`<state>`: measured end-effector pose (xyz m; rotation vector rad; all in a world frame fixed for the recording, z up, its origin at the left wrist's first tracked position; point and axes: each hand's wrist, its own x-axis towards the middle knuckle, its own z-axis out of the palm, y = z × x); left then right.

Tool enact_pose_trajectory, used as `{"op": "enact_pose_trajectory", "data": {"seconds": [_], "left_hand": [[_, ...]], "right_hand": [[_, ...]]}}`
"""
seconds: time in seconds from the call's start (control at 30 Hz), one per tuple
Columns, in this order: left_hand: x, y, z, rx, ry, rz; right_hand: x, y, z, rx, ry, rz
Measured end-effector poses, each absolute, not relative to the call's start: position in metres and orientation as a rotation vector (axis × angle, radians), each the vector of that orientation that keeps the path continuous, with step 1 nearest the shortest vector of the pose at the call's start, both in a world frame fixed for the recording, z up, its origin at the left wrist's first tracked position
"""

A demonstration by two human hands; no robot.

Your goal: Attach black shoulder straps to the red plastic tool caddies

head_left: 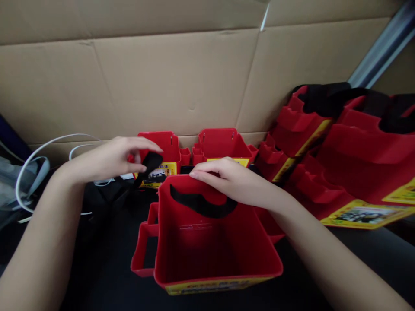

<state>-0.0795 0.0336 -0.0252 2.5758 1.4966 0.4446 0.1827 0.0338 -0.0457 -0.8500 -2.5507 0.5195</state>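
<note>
In front of me stands a red plastic bin (217, 276), its opening facing up toward me, with side holders and a yellow label on the near face. My right hand (227, 177) grips the far rim, its fingertips hidden behind the wall. A black strap (204, 204) loops along the inside of that far wall, and one end passes under my right hand. Left of the rim, my left hand (125, 157) is raised and pinches a black strap end (152, 162). Whether both pieces belong to one strap I cannot tell.
Two more red bins (218, 140) stand behind, against a cardboard wall (171, 86). Several red bins with black straps are stacked on the right (366, 142). White cable (24, 172) and clear plastic (13, 185) lie at the left on the black surface (106, 268).
</note>
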Motion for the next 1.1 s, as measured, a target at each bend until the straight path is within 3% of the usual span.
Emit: {"op": "enact_pose_trajectory", "data": {"seconds": [0.17,0.43,0.67,0.8,1.1], "left_hand": [[-0.054,0.033,-0.031,2.505,1.094,0.054],[-0.097,0.056,-0.036,2.5,2.176,0.257],[-0.071,0.021,-0.029,2.699,1.223,0.142],[-0.06,0.013,-0.027,2.618,1.114,0.065],[-0.081,0.048,-0.031,2.682,1.789,0.329]], "right_hand": [[0.183,0.033,-0.045,-0.875,-2.561,0.515],[0.184,0.034,-0.045,-0.861,-2.557,0.546],[0.188,0.029,-0.04,-0.958,-2.61,0.647],[0.19,0.031,-0.039,-0.921,-2.627,0.707],[0.192,0.036,-0.043,-0.823,-2.708,0.479]]}}
